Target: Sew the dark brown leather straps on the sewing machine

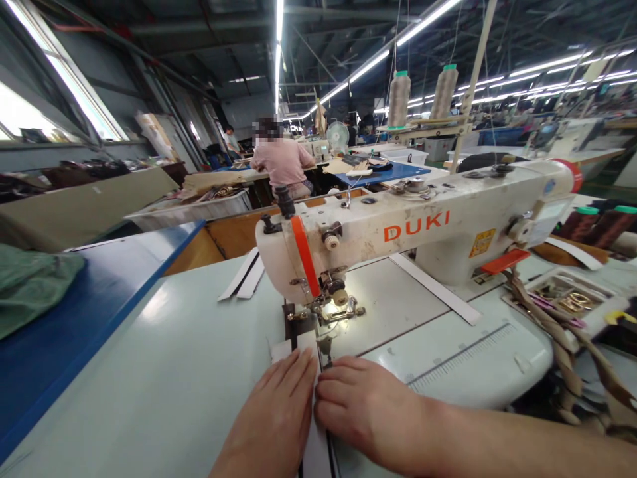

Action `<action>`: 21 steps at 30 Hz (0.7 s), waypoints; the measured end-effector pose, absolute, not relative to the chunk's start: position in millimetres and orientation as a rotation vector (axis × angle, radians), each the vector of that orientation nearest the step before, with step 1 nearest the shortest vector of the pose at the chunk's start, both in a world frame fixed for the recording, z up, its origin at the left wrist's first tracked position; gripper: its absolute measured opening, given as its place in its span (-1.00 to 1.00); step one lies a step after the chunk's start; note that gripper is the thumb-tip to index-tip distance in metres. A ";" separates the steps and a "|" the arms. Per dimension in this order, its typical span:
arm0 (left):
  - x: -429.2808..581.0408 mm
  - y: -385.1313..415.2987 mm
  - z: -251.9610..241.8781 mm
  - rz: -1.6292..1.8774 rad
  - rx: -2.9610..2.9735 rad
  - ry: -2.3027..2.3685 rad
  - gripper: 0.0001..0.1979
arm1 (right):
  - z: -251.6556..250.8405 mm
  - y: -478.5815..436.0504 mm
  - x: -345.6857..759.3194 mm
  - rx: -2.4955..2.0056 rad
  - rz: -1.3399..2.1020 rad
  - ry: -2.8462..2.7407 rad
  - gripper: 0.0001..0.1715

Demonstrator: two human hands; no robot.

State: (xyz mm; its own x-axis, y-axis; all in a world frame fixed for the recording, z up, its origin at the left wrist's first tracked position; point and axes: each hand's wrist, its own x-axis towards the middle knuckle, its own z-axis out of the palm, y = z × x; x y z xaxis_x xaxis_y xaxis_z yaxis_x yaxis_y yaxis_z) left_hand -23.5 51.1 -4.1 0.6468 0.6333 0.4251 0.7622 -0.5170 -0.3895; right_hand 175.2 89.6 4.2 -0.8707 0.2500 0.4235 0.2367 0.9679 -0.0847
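A long white strip with dark edging lies lengthwise on the sewing table, its far end just in front of the needle area of the DUKI sewing machine. My left hand rests flat on the strip, fingers stretched toward the machine. Against the strip's right edge, my right hand is closed with its fingers curled in; the fingertips are hidden. A second pale piece shows beyond my left fingers. Light from the machine's lamp falls on the metal bed plate.
White strips lie left behind the machine head, and another strip crosses under its arm. At right sits a tray of metal rings beside brown straps. Green cloth covers part of a blue table. A person sits ahead.
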 end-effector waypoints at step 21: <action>-11.7 86.5 -4.8 -0.360 -2.267 -1.043 -0.61 | 3.8 137.6 180.9 -0.211 -0.089 -2.703 -0.71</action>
State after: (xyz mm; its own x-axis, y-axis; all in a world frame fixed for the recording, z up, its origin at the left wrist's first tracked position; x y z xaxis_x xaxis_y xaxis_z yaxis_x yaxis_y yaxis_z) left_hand -11.7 86.5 -4.8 0.6526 0.5916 0.4734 0.7577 -0.5036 -0.4151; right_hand 180.9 137.6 3.8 -0.8980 0.1342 0.4190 0.1615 0.9864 0.0301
